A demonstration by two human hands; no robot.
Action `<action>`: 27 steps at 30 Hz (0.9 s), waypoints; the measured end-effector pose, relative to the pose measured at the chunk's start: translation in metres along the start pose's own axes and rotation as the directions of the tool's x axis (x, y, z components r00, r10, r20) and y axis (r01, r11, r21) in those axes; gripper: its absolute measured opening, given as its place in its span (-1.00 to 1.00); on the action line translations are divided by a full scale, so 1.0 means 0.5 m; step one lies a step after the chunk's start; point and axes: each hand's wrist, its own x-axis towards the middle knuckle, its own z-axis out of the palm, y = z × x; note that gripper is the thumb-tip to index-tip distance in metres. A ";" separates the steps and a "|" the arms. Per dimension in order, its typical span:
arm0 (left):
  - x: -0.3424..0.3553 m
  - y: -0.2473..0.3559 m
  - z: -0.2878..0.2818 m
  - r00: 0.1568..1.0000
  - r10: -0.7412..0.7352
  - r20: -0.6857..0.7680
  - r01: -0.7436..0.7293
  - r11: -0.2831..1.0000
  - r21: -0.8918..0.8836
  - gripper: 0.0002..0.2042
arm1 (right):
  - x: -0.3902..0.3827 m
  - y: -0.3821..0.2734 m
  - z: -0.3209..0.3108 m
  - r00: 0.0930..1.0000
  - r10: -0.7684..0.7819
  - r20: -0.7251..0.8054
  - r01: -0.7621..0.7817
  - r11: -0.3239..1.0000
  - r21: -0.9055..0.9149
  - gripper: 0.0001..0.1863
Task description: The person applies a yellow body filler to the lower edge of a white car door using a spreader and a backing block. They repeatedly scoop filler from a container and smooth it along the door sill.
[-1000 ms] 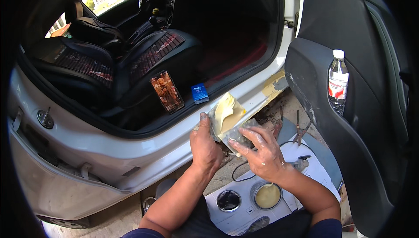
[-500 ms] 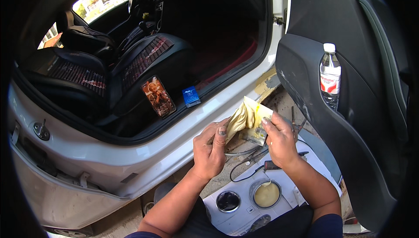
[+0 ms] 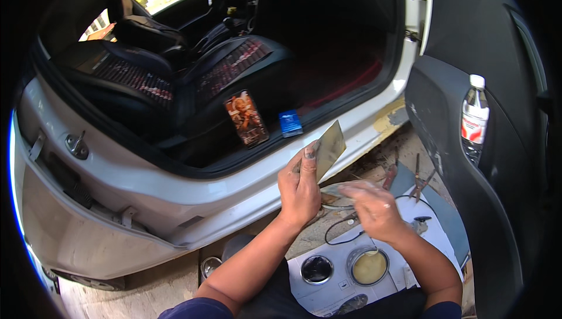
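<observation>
Left hand (image 3: 300, 187) pinches a filler-smeared spreader (image 3: 329, 148) over the open putty tin (image 3: 369, 265); right hand (image 3: 374, 209) blurred, grip indeterminate; sill patch (image 3: 387, 121) apparently unfinished.

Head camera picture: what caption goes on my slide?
Left hand holds a flat spreader beside the car sill; right hand blurred.

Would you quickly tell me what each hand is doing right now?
Left hand: closed on a flat putty spreader, held upright.
Right hand: blurred, fingers curled over a second flat blade; grip cannot be told.
</observation>
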 end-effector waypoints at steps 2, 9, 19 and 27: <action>0.010 0.002 -0.011 0.982 -0.188 -0.021 0.179 0.962 -0.207 -0.52 | 0.005 0.011 -0.023 0.989 0.016 -0.145 -0.011 0.999 0.032 -0.65; -0.016 0.008 0.025 0.750 -0.578 0.320 0.600 0.392 -0.697 -0.59 | 0.006 0.008 -0.040 0.811 0.472 -0.345 -0.045 0.640 0.767 -0.64; 0.003 0.032 0.010 0.733 -0.621 0.279 0.562 0.320 -0.763 -0.60 | 0.004 0.053 -0.053 0.988 -0.016 -0.156 -0.031 0.955 -0.295 -0.47; -0.015 0.017 0.021 0.794 -0.548 0.264 0.556 0.478 -0.680 -0.49 | 0.027 -0.005 -0.010 0.964 -0.252 -0.084 0.164 0.812 -0.560 -0.49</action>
